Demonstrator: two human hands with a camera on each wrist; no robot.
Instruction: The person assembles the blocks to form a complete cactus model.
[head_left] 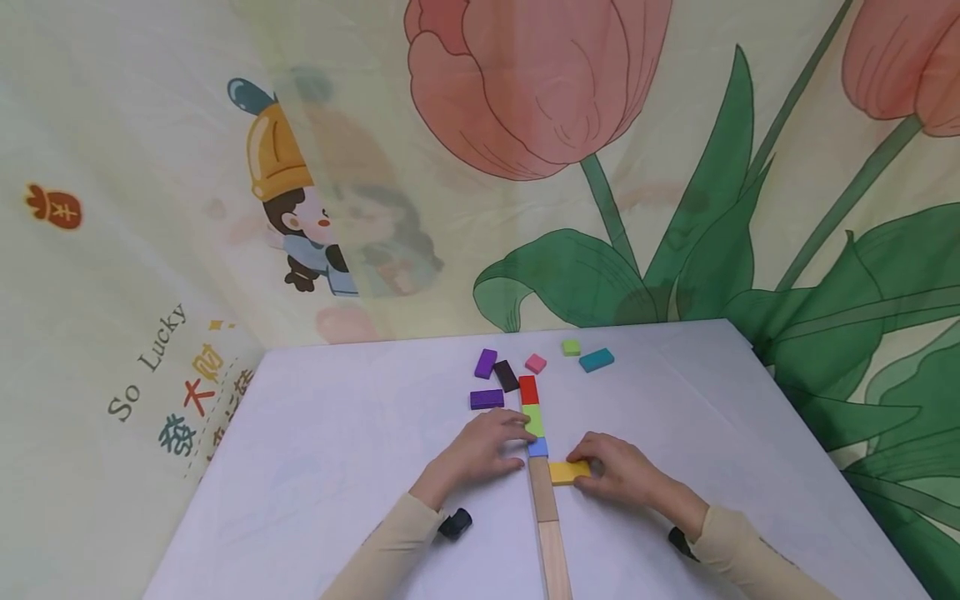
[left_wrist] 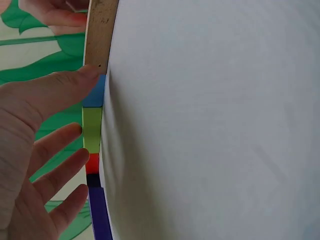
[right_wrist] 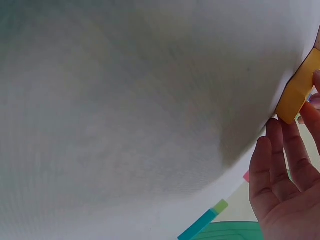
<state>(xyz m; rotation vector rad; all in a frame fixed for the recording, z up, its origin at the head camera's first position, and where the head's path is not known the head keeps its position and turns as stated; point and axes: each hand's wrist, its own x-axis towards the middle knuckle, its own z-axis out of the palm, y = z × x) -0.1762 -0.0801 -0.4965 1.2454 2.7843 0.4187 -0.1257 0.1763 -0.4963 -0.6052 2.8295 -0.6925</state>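
A row of blocks runs up the table: two wooden blocks [head_left: 544, 492], then a blue [head_left: 537, 447], a green [head_left: 533, 419] and a red block [head_left: 528, 389]. My right hand [head_left: 626, 471] pinches the outer end of a yellow block [head_left: 567, 473], whose other end meets the right side of the upper wooden block. My left hand [head_left: 483, 446] lies on the row's left side, its fingertips at the green and blue blocks, fingers spread. In the right wrist view the yellow block [right_wrist: 299, 90] is between thumb and fingers.
Beyond the left hand lie two purple blocks [head_left: 487, 399] and a black block [head_left: 506, 376]. A pink block [head_left: 536, 363], a small green block [head_left: 572, 347] and a teal block [head_left: 597, 360] lie near the far edge. Behind hangs a printed curtain [head_left: 525, 83].
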